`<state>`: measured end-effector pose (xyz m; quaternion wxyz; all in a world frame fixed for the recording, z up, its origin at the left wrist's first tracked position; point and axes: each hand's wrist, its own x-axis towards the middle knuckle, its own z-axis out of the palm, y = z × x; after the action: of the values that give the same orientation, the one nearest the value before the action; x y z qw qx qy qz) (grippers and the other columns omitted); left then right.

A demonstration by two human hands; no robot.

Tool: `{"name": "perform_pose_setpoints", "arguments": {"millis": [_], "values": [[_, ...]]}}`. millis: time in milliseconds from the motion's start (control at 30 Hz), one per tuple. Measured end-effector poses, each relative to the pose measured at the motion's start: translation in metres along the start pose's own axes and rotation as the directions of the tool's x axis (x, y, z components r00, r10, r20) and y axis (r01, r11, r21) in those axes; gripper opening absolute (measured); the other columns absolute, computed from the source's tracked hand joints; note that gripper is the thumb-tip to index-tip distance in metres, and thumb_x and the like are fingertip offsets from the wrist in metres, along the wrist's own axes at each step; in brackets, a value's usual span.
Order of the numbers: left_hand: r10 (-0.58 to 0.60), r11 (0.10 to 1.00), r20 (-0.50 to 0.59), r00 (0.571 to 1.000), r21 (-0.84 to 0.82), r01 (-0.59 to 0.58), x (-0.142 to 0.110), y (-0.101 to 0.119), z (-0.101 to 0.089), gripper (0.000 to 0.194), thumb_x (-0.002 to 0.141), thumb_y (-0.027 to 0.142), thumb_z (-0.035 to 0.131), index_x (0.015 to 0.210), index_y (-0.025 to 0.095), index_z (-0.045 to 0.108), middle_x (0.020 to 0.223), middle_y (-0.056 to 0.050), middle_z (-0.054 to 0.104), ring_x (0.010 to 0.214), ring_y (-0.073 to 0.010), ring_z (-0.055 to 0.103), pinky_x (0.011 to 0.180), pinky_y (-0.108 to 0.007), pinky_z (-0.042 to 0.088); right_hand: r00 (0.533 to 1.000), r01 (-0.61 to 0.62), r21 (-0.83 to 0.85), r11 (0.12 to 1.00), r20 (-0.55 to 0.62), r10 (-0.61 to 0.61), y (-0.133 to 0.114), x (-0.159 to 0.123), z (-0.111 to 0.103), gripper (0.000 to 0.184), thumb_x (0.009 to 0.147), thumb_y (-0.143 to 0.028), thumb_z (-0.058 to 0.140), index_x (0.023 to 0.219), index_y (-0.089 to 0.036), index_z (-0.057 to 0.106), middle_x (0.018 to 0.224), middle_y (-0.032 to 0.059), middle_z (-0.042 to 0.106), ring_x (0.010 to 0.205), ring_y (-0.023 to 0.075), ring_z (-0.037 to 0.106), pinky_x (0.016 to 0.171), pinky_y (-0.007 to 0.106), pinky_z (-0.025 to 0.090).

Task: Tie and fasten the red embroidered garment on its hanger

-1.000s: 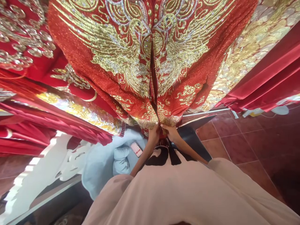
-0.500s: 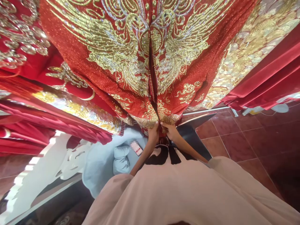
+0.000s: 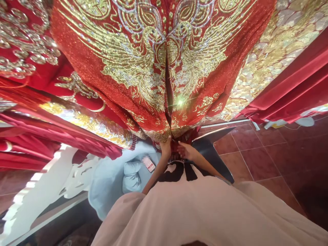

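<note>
A red jacket [image 3: 84, 58] with gold embroidery of two mirrored birds hangs in front of me, its front edges meeting along a middle slit. At the hem, my left hand [image 3: 166, 146] is closed on the left front edge, thumb on top and fingers hidden under the cloth. Just below the hem on the right side, my right hand [image 3: 186, 150] is off the cloth, its fingers a little apart with nothing seen in them. Darker red fabric [image 3: 191, 135] shows behind both hands.
Other garments hang on both sides: a gold scale-patterned one [image 3: 256, 75] and red cloth [image 3: 289, 82] at right. A light blue seat [image 3: 105, 184] holds a cushion and a phone [image 3: 149, 164]. A black panel [image 3: 208, 152] stands over the tiled floor [image 3: 252, 160].
My right hand has let go of the hem and moved slightly down and right, its fingers loosening. My left hand still grips the hem. A bright glint now shows on the jacket.
</note>
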<state>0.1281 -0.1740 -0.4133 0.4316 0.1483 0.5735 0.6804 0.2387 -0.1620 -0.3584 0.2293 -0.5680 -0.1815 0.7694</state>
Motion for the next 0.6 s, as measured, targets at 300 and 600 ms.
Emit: {"name": "perform_pose_setpoints", "arguments": {"millis": [300, 600], "values": [[0.103, 0.989, 0.014, 0.995, 0.107, -0.104, 0.004, 0.005, 0.002, 0.031, 0.069, 0.042, 0.073, 0.067, 0.016, 0.056, 0.063, -0.002, 0.058, 0.065, -0.0151, 0.058, 0.068, -0.029, 0.048, 0.961, 0.257, -0.238, 0.937, -0.043, -0.274, -0.021, 0.013, 0.039, 0.027, 0.076, -0.024, 0.068, 0.054, -0.013, 0.055, 0.044, -0.0022, 0.055, 0.037, 0.0056, 0.046, 0.037, 0.016, 0.033], [0.145, 0.972, 0.028, 0.989, 0.181, -0.147, 0.014, 0.002, 0.000, 0.030, 0.069, 0.043, 0.068, 0.064, 0.018, 0.054, 0.063, -0.003, 0.058, 0.067, -0.0179, 0.057, 0.073, -0.032, 0.048, 0.949, 0.278, -0.277, 0.920, -0.068, -0.307, -0.019, 0.016, 0.042, 0.022, 0.075, -0.020, 0.065, 0.056, -0.014, 0.056, 0.043, -0.0055, 0.053, 0.038, 0.0051, 0.045, 0.041, 0.017, 0.034]]}}
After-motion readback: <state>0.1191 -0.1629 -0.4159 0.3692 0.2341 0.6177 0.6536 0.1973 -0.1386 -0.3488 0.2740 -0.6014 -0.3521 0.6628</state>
